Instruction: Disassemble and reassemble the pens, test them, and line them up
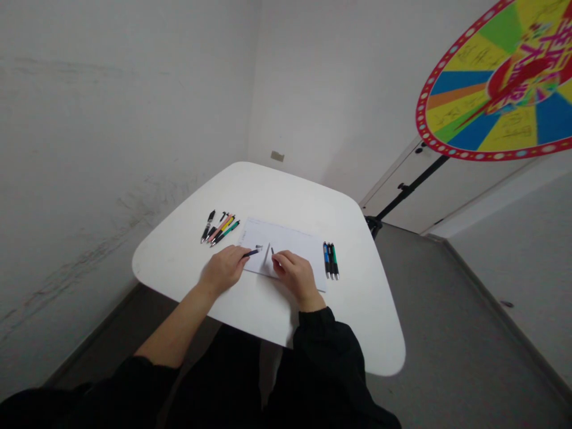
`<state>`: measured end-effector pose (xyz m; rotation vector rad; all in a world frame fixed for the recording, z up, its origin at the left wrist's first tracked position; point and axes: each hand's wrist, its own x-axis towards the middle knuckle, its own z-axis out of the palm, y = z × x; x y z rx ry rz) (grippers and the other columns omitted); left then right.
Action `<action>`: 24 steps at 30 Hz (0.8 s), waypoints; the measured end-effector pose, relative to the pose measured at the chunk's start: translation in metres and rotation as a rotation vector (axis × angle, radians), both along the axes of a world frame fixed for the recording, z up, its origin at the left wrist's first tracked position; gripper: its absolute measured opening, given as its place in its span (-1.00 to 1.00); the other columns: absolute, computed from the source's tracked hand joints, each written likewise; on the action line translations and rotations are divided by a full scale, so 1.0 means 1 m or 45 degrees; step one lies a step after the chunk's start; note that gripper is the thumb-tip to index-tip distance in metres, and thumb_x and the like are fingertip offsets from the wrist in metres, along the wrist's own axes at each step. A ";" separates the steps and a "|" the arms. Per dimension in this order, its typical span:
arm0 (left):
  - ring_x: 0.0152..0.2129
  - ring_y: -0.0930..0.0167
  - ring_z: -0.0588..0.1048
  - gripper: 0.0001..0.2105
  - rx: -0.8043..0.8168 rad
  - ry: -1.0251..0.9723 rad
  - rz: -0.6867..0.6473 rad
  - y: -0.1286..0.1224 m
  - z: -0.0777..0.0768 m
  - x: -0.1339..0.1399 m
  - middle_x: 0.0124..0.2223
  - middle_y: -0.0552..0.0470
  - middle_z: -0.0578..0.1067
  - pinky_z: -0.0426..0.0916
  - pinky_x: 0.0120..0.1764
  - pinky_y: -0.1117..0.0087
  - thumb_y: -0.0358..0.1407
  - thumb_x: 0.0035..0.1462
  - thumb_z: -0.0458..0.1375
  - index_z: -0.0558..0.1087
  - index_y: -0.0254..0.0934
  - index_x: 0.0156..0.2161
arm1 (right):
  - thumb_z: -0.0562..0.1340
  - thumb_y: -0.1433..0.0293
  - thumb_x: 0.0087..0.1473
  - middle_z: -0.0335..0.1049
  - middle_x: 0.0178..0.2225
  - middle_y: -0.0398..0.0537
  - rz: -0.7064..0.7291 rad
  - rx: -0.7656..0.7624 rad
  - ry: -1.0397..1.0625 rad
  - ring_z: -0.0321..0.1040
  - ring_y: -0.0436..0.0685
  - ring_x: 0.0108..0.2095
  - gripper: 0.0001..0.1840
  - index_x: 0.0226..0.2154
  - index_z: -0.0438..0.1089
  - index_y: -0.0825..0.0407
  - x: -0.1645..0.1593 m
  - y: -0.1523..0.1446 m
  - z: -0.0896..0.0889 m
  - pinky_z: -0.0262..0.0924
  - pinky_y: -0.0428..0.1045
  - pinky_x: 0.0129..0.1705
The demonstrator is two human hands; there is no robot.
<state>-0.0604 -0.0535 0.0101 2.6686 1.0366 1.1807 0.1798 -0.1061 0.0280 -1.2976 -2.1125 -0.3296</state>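
Observation:
My left hand [224,268] is closed round a dark pen barrel [251,252], whose end points right over a white sheet of paper [299,243]. Above the same sheet, my right hand [292,271] pinches a thin dark piece [272,251]; most of it is hidden by the fingers, so its kind is unclear. Between the hands, a slim grey streak [267,254] shows on the paper, too small to tell whether it is a part or a shadow. A small dark mark or bit [258,246] lies just above the barrel's end.
On the white table [286,185], several pens [222,229] lie in a loose group left of the paper. Three pens [331,260], blue, black and green, lie side by side at its right. A colourful prize wheel [500,89] stands at right; walls border the table behind and left.

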 end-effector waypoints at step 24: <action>-0.23 0.27 0.57 -0.85 -0.040 0.025 0.031 -0.001 0.000 0.001 -0.20 -0.07 0.60 0.49 -0.15 0.24 -0.35 0.38 0.09 0.47 -0.25 -0.03 | 0.30 0.38 0.20 0.50 -0.24 -0.03 0.060 -0.345 -0.031 0.42 0.10 -0.27 -0.88 -0.19 0.54 -0.04 -0.012 -0.006 0.008 0.25 -0.04 -0.26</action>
